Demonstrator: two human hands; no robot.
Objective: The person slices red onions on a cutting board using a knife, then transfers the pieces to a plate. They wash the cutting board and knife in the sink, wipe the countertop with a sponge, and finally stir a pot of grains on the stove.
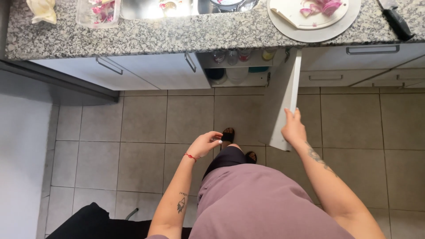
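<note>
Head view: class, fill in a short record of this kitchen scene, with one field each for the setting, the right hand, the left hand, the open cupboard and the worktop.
Setting: kitchen, granite worktop above white cupboards, tiled floor
Right hand: grips the edge of the open white cupboard door
Left hand: empty, held free above the floor, fingers loosely curled
Open cupboard: jars on the upper shelf, bowls below
Worktop: cutting board with chopped red onion, black-handled knife, clear container
</note>
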